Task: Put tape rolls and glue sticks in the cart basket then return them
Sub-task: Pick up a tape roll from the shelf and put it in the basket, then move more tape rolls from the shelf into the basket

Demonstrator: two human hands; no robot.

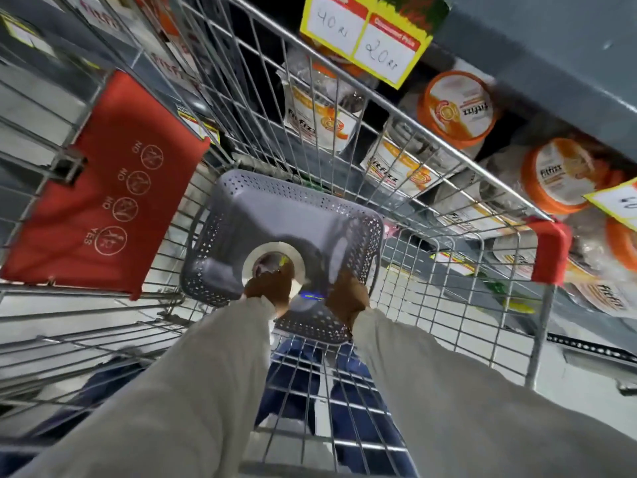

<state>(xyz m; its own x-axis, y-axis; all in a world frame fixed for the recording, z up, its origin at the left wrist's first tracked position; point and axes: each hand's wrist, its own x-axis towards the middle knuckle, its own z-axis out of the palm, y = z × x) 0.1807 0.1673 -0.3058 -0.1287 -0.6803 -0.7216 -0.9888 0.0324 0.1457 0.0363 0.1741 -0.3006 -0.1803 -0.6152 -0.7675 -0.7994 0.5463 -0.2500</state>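
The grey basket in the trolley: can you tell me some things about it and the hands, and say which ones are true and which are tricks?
1. The grey basket sits inside a wire cart. True.
2. The left hand is on a tape roll. True.
3. The tape roll is bright green. False: it looks silvery grey.
4. The red flap on the cart has round symbols printed on it. True.
5. Both hands are outside the cart. False: the left hand and right hand both reach into the basket.
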